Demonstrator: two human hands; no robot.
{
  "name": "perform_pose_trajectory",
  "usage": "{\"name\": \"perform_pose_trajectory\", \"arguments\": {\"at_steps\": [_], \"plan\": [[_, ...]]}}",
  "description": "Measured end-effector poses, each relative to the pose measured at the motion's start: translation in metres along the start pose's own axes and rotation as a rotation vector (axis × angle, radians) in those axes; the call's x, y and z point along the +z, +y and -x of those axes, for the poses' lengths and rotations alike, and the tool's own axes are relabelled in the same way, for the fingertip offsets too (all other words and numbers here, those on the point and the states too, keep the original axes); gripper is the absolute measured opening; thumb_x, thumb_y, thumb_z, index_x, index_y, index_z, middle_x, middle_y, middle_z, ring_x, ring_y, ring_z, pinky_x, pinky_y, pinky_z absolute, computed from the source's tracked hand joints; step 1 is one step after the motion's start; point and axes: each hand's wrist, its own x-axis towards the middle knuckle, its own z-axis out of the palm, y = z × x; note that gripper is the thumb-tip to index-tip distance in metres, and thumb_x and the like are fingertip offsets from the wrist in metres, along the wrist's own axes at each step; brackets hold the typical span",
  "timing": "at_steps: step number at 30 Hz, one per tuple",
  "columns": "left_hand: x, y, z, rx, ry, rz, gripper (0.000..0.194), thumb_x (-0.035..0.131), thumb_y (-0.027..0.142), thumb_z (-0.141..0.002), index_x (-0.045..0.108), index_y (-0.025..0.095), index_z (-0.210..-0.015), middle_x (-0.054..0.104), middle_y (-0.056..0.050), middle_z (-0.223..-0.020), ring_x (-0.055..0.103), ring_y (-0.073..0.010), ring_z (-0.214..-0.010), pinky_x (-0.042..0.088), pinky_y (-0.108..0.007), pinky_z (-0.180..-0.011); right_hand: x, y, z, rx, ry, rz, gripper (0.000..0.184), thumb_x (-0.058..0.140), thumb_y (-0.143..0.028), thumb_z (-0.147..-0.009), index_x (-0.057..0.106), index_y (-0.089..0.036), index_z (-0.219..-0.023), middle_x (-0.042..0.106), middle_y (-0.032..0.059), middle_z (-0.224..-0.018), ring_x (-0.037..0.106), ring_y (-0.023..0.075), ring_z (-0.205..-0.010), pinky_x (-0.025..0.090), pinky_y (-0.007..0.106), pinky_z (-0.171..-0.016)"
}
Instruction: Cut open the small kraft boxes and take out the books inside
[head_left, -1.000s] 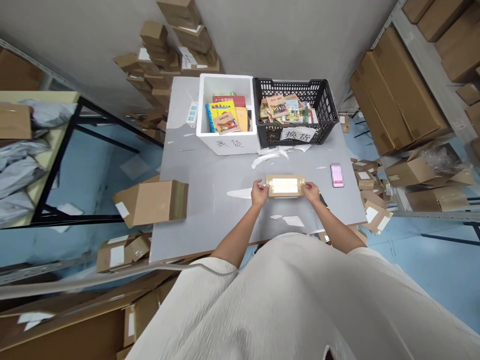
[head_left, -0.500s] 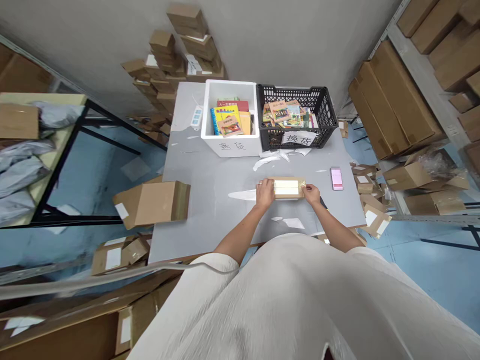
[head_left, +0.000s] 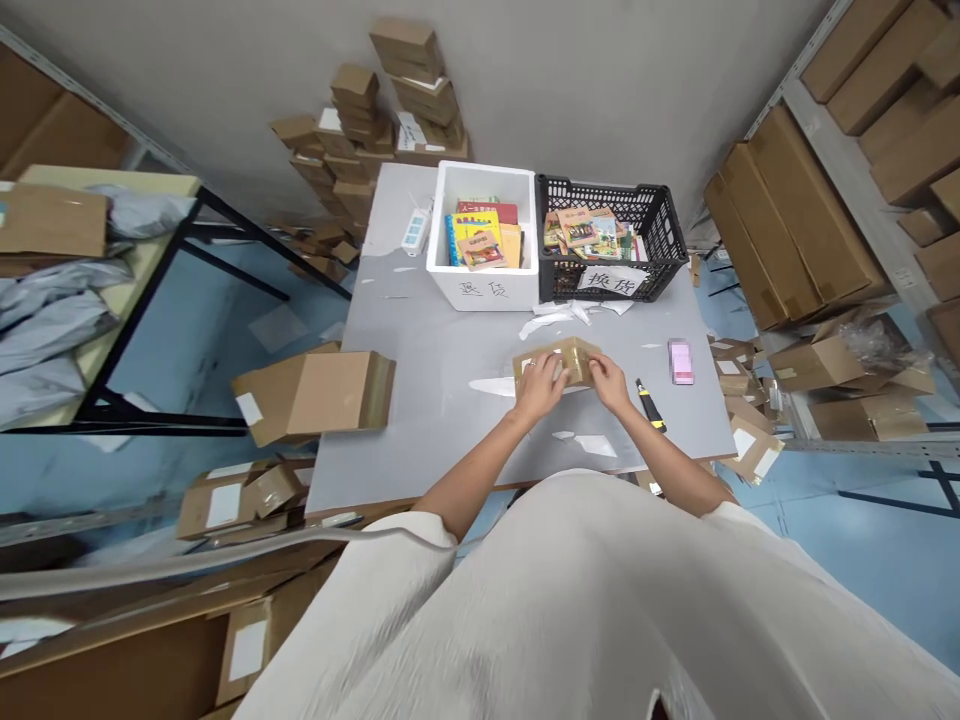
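A small brown cardboard box [head_left: 576, 356] lies near the front middle of the grey table, its far side turned obliquely. My left hand [head_left: 540, 388] rests over the box's left part, fingers bent across it and holding it. At the right end, my right hand [head_left: 610, 384] pinches the box's edge; whether a flap or tape is between the fingertips is too small to tell. A black-and-yellow utility knife [head_left: 650, 406] lies just right of my right hand.
Behind the box stand a white foam bin [head_left: 480, 290] and a black crate [head_left: 660, 265], both holding books. A phone [head_left: 681, 362] lies at the right, an opened carton [head_left: 330, 392] at the left edge. Paper scraps [head_left: 596, 445] lie in front. Cardboard boxes [head_left: 352, 140] are stacked behind the table.
The box has been turned and tilted, so its white label no longer shows fully. My left hand has shifted onto its top, and my right hand moved left, uncovering the utility knife.
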Motion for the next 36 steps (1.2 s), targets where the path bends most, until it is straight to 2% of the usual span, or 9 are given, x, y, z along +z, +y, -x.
{"name": "perform_pose_trajectory", "arguments": {"at_steps": [4,7,10,16,21,26,29,32,36], "plan": [[-0.019,-0.004,0.008,0.042,0.051,0.02,0.028,0.059,0.033,-0.11,0.075,0.026,-0.132,0.068,-0.014,-0.144,0.063,-0.0338,-0.134,0.051,-0.05,-0.116,0.031,-0.019,0.0,-0.114,-0.13,0.028,0.043,0.07,-0.042,-0.095,0.078,-0.025,-0.135,0.081,0.009,-0.131,0.074,0.0298,-0.126,0.057,0.05,-0.119],[-0.032,-0.023,0.021,-0.013,0.124,0.023,0.025,0.056,0.025,-0.109,0.077,0.025,-0.121,0.066,-0.015,-0.142,0.062,-0.0336,-0.132,0.05,-0.052,-0.118,0.043,-0.024,0.002,-0.091,-0.089,0.245,0.045,0.079,-0.041,-0.089,0.078,-0.027,-0.131,0.071,0.0123,-0.148,0.064,0.0362,-0.141,0.049,0.058,-0.127],[-0.042,-0.048,0.036,-0.067,0.173,0.057,0.027,0.056,0.023,-0.108,0.077,0.025,-0.125,0.064,-0.015,-0.142,0.062,-0.0335,-0.13,0.052,-0.053,-0.117,0.053,-0.024,0.008,-0.011,-0.033,0.388,0.057,0.084,-0.048,-0.086,0.074,-0.028,-0.139,0.063,0.0147,-0.158,0.058,0.0416,-0.147,0.046,0.065,-0.127],[-0.047,-0.085,0.059,-0.111,0.265,0.138,0.031,0.052,0.024,-0.112,0.076,0.026,-0.131,0.064,-0.015,-0.144,0.064,-0.031,-0.131,0.052,-0.052,-0.12,0.081,-0.028,0.025,-0.139,-0.133,0.244,0.067,0.072,-0.052,-0.096,0.065,-0.024,-0.156,0.073,0.0155,-0.147,0.07,0.0342,-0.126,0.055,0.052,-0.118],[-0.043,-0.089,0.06,-0.11,0.287,0.17,0.03,0.052,0.027,-0.113,0.077,0.027,-0.131,0.065,-0.015,-0.145,0.067,-0.0291,-0.127,0.05,-0.051,-0.122,0.088,-0.033,0.029,-0.111,-0.114,0.247,0.072,0.07,-0.054,-0.097,0.064,-0.02,-0.16,0.074,0.0177,-0.145,0.072,0.0354,-0.125,0.056,0.053,-0.118],[-0.039,-0.076,0.051,-0.124,0.293,0.177,0.031,0.054,0.027,-0.112,0.078,0.026,-0.132,0.065,-0.016,-0.144,0.066,-0.0318,-0.131,0.052,-0.052,-0.121,0.08,-0.029,0.021,-0.07,-0.096,0.177,0.071,0.07,-0.05,-0.094,0.065,-0.021,-0.158,0.071,0.0167,-0.155,0.071,0.035,-0.132,0.055,0.054,-0.122],[-0.032,-0.06,0.042,-0.102,0.264,0.177,0.032,0.054,0.026,-0.111,0.077,0.024,-0.133,0.065,-0.017,-0.144,0.065,-0.0329,-0.132,0.052,-0.053,-0.121,0.064,-0.024,0.018,-0.047,-0.084,0.127,0.07,0.071,-0.046,-0.092,0.065,-0.022,-0.157,0.07,0.0141,-0.158,0.067,0.0347,-0.142,0.052,0.054,-0.128],[-0.02,-0.036,0.029,-0.078,0.218,0.183,0.033,0.053,0.023,-0.109,0.077,0.024,-0.133,0.065,-0.017,-0.146,0.064,-0.0327,-0.135,0.051,-0.053,-0.123,0.036,-0.018,0.017,-0.031,-0.059,0.128,0.069,0.071,-0.044,-0.091,0.065,-0.023,-0.157,0.07,0.013,-0.159,0.066,0.0342,-0.145,0.051,0.054,-0.13],[0.005,0.004,0.009,-0.078,0.161,0.217,0.032,0.054,0.022,-0.108,0.077,0.024,-0.13,0.065,-0.016,-0.146,0.064,-0.0326,-0.136,0.052,-0.053,-0.124,-0.014,-0.008,0.014,-0.025,0.028,0.173,0.067,0.069,-0.039,-0.091,0.066,-0.022,-0.155,0.072,0.0136,-0.156,0.067,0.035,-0.145,0.05,0.056,-0.13]]}}
